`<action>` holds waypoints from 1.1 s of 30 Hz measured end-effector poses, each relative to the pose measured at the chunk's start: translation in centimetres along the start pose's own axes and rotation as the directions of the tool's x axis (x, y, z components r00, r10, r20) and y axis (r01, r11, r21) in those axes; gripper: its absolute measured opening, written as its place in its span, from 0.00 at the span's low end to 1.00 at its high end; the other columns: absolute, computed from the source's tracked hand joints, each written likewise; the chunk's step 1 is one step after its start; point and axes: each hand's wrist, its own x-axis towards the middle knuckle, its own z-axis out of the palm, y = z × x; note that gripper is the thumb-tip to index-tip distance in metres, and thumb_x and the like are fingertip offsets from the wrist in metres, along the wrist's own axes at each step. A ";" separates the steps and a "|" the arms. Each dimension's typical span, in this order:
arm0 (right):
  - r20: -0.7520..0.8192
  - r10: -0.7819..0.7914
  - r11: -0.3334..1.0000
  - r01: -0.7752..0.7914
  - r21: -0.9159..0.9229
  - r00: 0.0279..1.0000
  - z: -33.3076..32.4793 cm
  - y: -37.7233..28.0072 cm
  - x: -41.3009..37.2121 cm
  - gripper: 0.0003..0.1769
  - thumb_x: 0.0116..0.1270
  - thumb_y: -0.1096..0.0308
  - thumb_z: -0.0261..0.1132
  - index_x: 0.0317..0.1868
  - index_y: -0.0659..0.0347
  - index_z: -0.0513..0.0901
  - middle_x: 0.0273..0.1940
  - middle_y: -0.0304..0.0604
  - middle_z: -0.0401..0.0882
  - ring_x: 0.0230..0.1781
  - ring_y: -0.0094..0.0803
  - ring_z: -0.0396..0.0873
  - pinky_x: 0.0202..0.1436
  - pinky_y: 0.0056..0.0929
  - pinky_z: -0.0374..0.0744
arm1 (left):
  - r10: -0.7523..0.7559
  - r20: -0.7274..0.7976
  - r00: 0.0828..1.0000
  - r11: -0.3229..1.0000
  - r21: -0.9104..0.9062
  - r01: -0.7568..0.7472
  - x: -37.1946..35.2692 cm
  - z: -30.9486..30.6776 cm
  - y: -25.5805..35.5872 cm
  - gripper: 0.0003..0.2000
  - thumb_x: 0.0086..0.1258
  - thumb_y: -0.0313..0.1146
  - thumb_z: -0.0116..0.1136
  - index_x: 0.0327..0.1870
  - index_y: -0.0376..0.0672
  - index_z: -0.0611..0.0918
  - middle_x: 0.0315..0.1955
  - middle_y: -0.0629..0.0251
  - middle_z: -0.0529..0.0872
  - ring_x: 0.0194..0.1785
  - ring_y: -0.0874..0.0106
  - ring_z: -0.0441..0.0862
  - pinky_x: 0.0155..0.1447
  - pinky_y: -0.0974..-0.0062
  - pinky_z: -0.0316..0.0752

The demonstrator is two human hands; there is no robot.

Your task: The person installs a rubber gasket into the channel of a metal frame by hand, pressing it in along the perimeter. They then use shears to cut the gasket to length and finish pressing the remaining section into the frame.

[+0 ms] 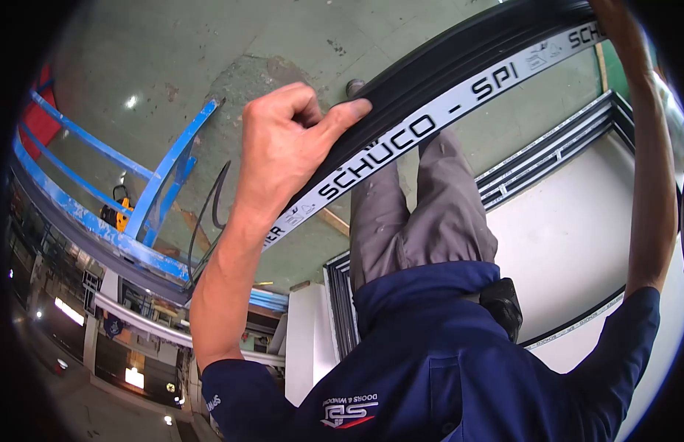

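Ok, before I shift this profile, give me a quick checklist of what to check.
1. Left hand grip on profile: ok, fingers and thumb clamp its edge.
2. Right hand grip: cannot tell, it is cut off at the picture's edge.
3. Tape on profile: ok where visible, lying flat.
4. Profile ends: cannot tell, both run out of view.
5. Floor on the left: not ok, a black cable curves beside the blue rack.
6. Floor on the right: not ok, frames lie close to the legs.
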 end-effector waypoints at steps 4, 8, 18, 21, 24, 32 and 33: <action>-0.008 0.091 0.990 -0.090 0.106 0.996 0.1 1.5 -0.1 0.28 0.75 0.46 0.67 0.31 0.67 0.85 0.21 0.35 0.75 0.23 0.22 0.68 0.26 0.33 0.67 | -0.069 0.099 0.993 0.993 -0.089 0.078 2.7 1.3 2.5 0.26 0.67 0.40 0.77 0.17 0.38 0.72 0.13 0.76 0.69 0.22 0.84 0.63 0.25 0.76 0.58; 0.026 0.114 0.990 -0.116 0.076 0.993 -0.3 3.2 0.4 0.29 0.74 0.46 0.66 0.28 0.67 0.81 0.19 0.35 0.69 0.22 0.24 0.64 0.25 0.34 0.65 | 0.089 0.075 0.993 0.995 -0.044 -0.086 2.0 1.2 2.3 0.19 0.67 0.36 0.75 0.23 0.34 0.79 0.17 0.72 0.74 0.25 0.83 0.69 0.29 0.76 0.64; 0.004 0.224 0.965 -0.222 0.136 0.975 -0.1 3.1 -0.3 0.28 0.73 0.46 0.67 0.31 0.67 0.87 0.18 0.38 0.76 0.19 0.24 0.70 0.23 0.34 0.70 | 0.276 0.133 0.952 0.961 -0.033 -0.274 2.1 1.5 1.8 0.08 0.68 0.26 0.69 0.37 0.29 0.86 0.22 0.58 0.79 0.25 0.68 0.74 0.31 0.69 0.68; 0.008 0.199 0.976 -0.199 0.093 0.980 -0.4 3.1 -0.2 0.28 0.73 0.46 0.67 0.35 0.68 0.89 0.23 0.46 0.84 0.22 0.30 0.78 0.27 0.36 0.77 | 0.161 0.156 0.975 0.983 -0.111 -0.145 4.3 3.0 4.0 0.11 0.70 0.29 0.70 0.34 0.28 0.85 0.20 0.63 0.78 0.26 0.77 0.72 0.31 0.72 0.65; -0.023 0.158 0.980 -0.154 0.126 0.987 0.0 3.0 -0.3 0.28 0.71 0.45 0.68 0.35 0.67 0.90 0.28 0.52 0.88 0.25 0.35 0.84 0.31 0.39 0.82 | 0.074 0.163 0.984 0.981 -0.192 -0.042 4.9 3.8 5.4 0.14 0.73 0.32 0.71 0.31 0.27 0.85 0.21 0.69 0.77 0.28 0.82 0.69 0.31 0.76 0.63; 0.070 0.204 0.972 -0.211 0.103 0.976 -1.4 1.7 0.0 0.26 0.70 0.46 0.69 0.33 0.65 0.90 0.22 0.48 0.84 0.21 0.35 0.81 0.34 0.40 0.81 | -0.078 0.193 0.978 0.973 -0.200 0.117 7.8 5.8 8.6 0.19 0.74 0.36 0.72 0.23 0.32 0.83 0.15 0.77 0.74 0.23 0.87 0.65 0.24 0.77 0.57; 0.100 0.238 0.962 -0.248 0.110 0.966 -1.8 1.5 0.1 0.26 0.70 0.46 0.69 0.33 0.65 0.90 0.22 0.48 0.84 0.21 0.35 0.81 0.34 0.40 0.81 | -0.089 0.193 0.977 0.975 -0.182 0.125 7.8 5.8 8.8 0.19 0.74 0.36 0.71 0.23 0.32 0.83 0.15 0.77 0.74 0.23 0.87 0.65 0.24 0.77 0.57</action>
